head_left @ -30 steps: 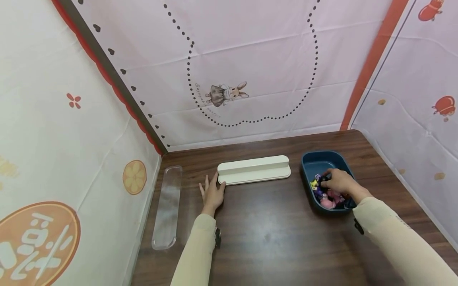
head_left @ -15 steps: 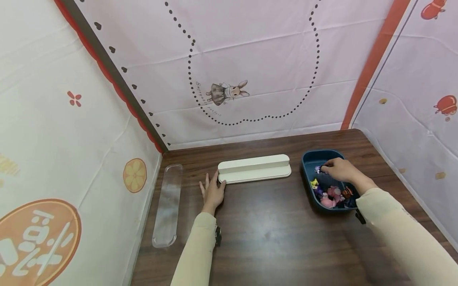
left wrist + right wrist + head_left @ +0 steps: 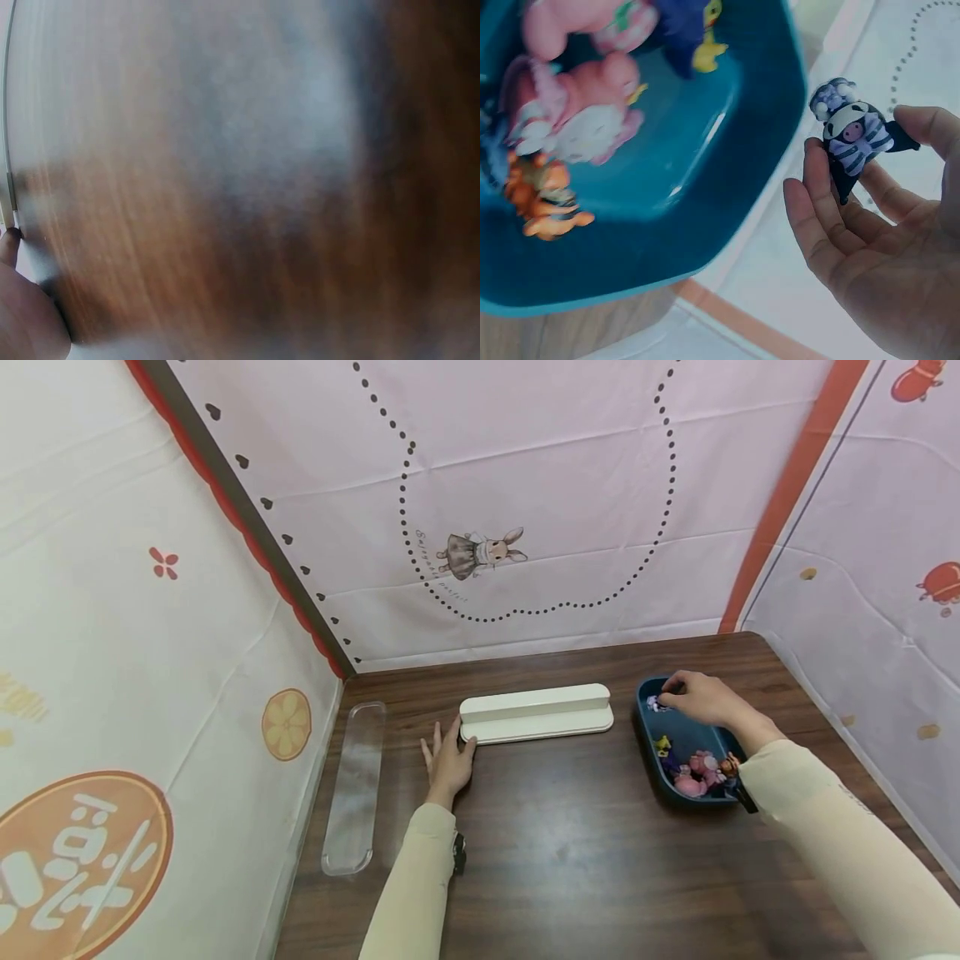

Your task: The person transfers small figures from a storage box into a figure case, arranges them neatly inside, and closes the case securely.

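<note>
My right hand [image 3: 708, 700] pinches a small black-and-purple toy figurine [image 3: 855, 135] with a striped bow between thumb and fingers. In the head view this figurine overlaps the far end of a dark blue plastic box [image 3: 645, 739]. More figurines lie at the box's near end, among them a pink one [image 3: 577, 112] and an orange striped tiger [image 3: 551, 199]. On the left, my left hand [image 3: 448, 768] has its fingers spread, with forefinger and thumb at the left end of a long white stepped stand [image 3: 540, 727]. The left wrist view shows mostly blurred tabletop.
A long clear plastic cover [image 3: 354, 789] with rounded ends lies on the wooden table [image 3: 570, 852], left of my left hand. Printed cloth walls [image 3: 570, 527] enclose the table at the back and both sides.
My right hand has drawn the figurine out of the group of toys and moved it toward the far end of the box. My left hand stays at the white stand.
</note>
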Demonstrator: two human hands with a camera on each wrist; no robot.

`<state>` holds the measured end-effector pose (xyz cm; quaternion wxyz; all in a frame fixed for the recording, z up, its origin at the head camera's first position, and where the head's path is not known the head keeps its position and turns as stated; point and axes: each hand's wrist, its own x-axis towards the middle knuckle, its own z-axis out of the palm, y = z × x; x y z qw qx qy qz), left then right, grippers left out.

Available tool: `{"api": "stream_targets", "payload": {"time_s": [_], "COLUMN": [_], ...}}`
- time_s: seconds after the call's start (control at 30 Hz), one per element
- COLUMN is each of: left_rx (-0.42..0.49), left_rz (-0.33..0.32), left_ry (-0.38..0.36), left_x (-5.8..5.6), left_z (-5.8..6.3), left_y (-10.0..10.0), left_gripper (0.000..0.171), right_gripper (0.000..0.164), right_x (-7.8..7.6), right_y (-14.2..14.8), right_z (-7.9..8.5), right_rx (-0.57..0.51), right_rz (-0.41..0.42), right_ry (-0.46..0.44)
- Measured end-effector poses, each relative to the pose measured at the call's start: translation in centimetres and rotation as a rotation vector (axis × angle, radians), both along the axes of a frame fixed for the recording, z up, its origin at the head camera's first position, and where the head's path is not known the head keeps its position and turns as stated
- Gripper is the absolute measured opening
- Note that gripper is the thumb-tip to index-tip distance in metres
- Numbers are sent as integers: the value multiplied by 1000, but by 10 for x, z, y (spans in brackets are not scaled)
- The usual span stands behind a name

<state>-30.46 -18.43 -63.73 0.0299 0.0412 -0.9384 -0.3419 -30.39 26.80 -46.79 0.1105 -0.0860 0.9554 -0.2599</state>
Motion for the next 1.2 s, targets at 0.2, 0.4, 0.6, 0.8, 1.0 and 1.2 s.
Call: {"api": "stream_targets", "payload": {"time_s": [0.2,0.4,0.6,0.8,1.0,1.2], "left_rx": [15,6,14,6,-4,-20], "left_rz": [-2,1,5,2,-2,4], "left_ry": [9,13,14,21,15,21], "left_x": [0,1,2,2,2,2], "left_z": [0,0,0,-1,2,-1], "left_y": [-1,-3,-2,-1,-2,-2], "left_gripper": [62,62,61,62,62,61], "right_gripper": [41,40,39,34,27,26], "right_x": [-6,-11,-16,-21,-25,-30], "right_y": [-20,-45,-72,-103,-136,-169], "right_z": [4,3,-5,-17,-25,-33], "right_rx": [-24,-36,-56,-82,-100,-132], "right_rz": [10,30,70,130,160,198], "right_ry": [25,17,12,14,21,38]}}
